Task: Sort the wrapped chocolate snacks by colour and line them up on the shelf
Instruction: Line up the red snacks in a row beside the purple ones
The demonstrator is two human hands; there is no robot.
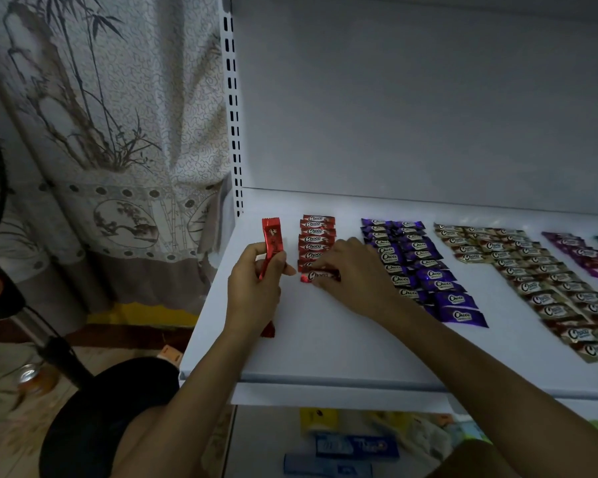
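On the white shelf (325, 343) a column of red Choco snacks (316, 236) runs from back to front. My right hand (351, 267) presses its fingertips on the front red snack (316, 277) of that column, flat on the shelf. My left hand (256, 288) stands just left of the column, shut on red snacks held upright (271, 241); a red wrapper end shows below the wrist. To the right lie rows of blue-purple snacks (425, 270), gold snacks (539, 281) and magenta snacks (580, 255).
The shelf's slotted white upright (233, 125) and grey back panel rise behind. A patterned curtain (111, 132) hangs at the left. A fan stand (59, 353) and a can (32, 377) are on the floor. More packets lie on the lower shelf (356, 446).
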